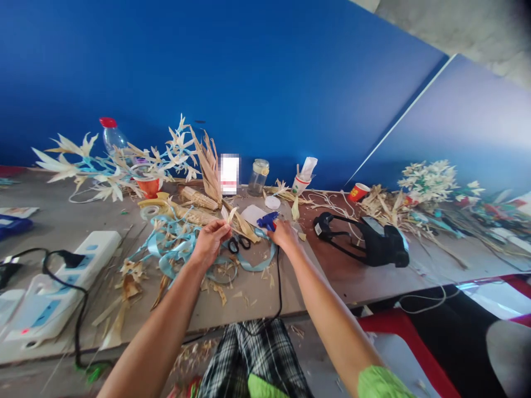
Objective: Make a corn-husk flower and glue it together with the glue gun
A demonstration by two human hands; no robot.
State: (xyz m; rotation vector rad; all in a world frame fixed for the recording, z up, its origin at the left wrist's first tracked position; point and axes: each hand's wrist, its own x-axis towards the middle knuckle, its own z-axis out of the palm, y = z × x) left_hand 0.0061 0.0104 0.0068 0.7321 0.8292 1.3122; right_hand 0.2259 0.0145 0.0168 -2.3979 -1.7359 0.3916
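My left hand [210, 239] pinches a small pale corn husk piece [231, 215] between thumb and fingertips, above the table. Just to its right, my right hand [285, 234] is wrapped around a blue glue gun [267, 221], its nozzle pointing left. A black cord [279, 282] hangs from the glue gun over the table's front edge. Between the hands lie scissors with black handles [239, 244]. Light blue ribbon [168, 260] is heaped left of my left hand, with corn cobs [199, 198] behind it. A whitish sheet [251, 214] lies behind the glue gun.
A power strip [97, 249] with plugged-in cords occupies the table's left. Husk flowers [110, 179] stand behind it near a red-capped bottle [112, 135]. A clear jar [259, 176] and paper cup [301, 183] stand against the blue wall. A black strapped device [385, 243] lies right.
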